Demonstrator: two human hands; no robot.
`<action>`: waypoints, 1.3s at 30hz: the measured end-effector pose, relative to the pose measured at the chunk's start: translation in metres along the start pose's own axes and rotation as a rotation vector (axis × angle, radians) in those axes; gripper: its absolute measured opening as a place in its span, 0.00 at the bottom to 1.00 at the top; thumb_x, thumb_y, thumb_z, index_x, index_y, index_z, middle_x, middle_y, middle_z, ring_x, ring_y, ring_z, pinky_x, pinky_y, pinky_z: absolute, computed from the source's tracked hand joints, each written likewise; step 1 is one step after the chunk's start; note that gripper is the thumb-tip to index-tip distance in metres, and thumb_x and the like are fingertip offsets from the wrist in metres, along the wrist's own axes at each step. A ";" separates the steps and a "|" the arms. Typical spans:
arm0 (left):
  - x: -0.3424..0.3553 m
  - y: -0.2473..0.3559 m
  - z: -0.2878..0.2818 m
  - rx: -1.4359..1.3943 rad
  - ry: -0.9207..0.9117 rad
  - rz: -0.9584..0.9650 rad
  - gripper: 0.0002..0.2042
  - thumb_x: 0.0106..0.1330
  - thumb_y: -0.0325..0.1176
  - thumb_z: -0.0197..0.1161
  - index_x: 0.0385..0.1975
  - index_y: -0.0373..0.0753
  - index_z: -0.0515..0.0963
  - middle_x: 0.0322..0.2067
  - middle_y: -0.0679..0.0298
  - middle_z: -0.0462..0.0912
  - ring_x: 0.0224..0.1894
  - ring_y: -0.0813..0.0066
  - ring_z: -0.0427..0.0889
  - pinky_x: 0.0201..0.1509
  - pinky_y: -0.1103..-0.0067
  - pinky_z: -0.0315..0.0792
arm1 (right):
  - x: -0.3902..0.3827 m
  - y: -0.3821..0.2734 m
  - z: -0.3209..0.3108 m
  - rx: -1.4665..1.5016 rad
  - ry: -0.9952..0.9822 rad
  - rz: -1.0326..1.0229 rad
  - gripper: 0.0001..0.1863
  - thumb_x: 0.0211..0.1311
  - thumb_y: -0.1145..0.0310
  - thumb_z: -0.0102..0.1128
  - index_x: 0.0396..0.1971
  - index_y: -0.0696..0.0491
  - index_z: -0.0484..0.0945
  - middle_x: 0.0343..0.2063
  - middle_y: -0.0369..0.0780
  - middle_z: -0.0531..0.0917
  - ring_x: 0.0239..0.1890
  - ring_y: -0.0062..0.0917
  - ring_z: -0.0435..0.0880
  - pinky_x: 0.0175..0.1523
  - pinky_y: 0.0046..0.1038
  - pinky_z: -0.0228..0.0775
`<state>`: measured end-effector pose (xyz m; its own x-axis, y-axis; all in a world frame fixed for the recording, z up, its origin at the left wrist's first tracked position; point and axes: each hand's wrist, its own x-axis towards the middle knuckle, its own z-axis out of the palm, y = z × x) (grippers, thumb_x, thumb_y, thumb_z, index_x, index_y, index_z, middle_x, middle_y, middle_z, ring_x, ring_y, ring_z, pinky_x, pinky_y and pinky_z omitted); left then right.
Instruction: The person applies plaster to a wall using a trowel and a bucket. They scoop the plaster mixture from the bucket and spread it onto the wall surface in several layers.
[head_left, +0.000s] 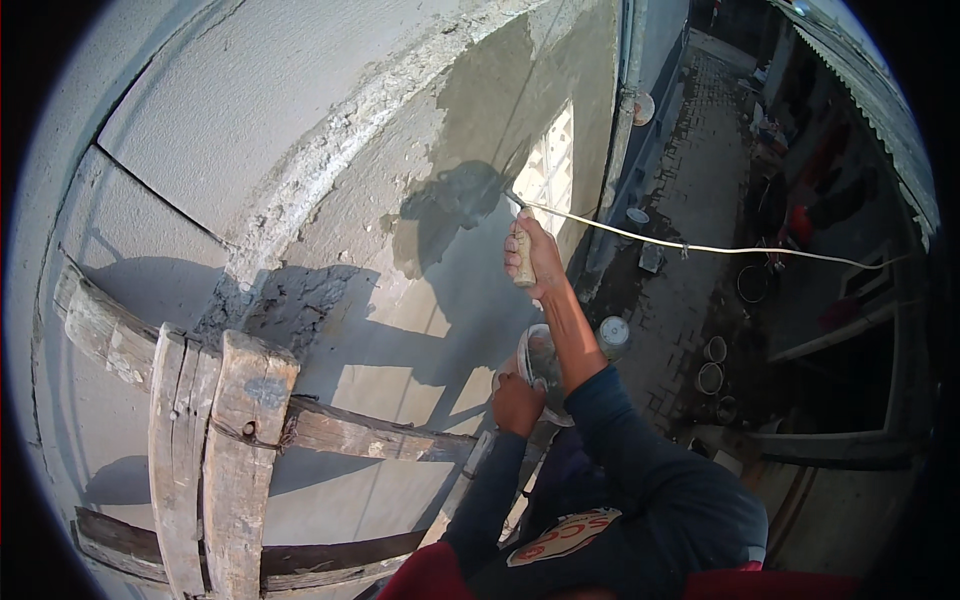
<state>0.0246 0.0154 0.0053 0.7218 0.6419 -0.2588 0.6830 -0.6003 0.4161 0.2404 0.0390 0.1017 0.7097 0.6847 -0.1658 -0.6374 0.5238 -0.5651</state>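
Observation:
My right hand (pixel 540 258) is raised in front of the wall, its fingers closed round the pale wooden handle (pixel 525 262) of a trowel. The trowel's thin metal neck points up at the wall; most of its blade cannot be made out. Lower down, my left hand (pixel 518 403) grips the rim of a grey pan (pixel 541 352), which is tilted close to my body and partly hidden by my right arm. Damp, darker plaster (pixel 475 110) covers the upper part of the wall, beside a rough, bare strip of older render (pixel 330 150). Shadows of my head and arms fall across the wall.
Weathered wooden scaffold poles (pixel 240 460) stand at the left, tied to crosswise poles (pixel 380 432). A white cable (pixel 650 238) stretches rightward past my right hand. Far below, a paved alley (pixel 690 150) holds several buckets, one a pale bucket (pixel 613 332), under a corrugated roof edge (pixel 870 100).

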 end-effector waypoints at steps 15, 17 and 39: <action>0.000 0.002 0.000 0.041 0.010 -0.017 0.24 0.57 0.48 0.66 0.39 0.29 0.77 0.45 0.45 0.78 0.42 0.45 0.84 0.46 0.59 0.78 | 0.042 -0.038 -0.022 0.015 -0.015 -0.027 0.15 0.66 0.51 0.57 0.32 0.46 0.68 0.18 0.30 0.70 0.15 0.17 0.68 0.18 0.22 0.62; 0.001 0.003 0.005 0.034 0.003 -0.023 0.24 0.57 0.48 0.66 0.39 0.29 0.77 0.45 0.45 0.78 0.42 0.45 0.83 0.46 0.58 0.78 | 0.065 -0.047 -0.028 0.003 0.012 -0.008 0.16 0.66 0.51 0.57 0.31 0.46 0.67 0.18 0.31 0.69 0.15 0.18 0.68 0.18 0.22 0.62; 0.001 -0.003 0.001 0.070 0.034 -0.032 0.24 0.58 0.48 0.65 0.39 0.29 0.78 0.44 0.46 0.79 0.43 0.46 0.84 0.45 0.58 0.79 | 0.087 -0.142 0.088 -0.477 0.080 -0.288 0.16 0.66 0.56 0.56 0.40 0.53 0.69 0.21 0.35 0.73 0.17 0.22 0.74 0.21 0.29 0.69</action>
<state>0.0232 0.0172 0.0034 0.6962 0.6763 -0.2406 0.7126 -0.6104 0.3460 0.3661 0.0691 0.2389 0.8676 0.4972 -0.0011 -0.2213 0.3842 -0.8963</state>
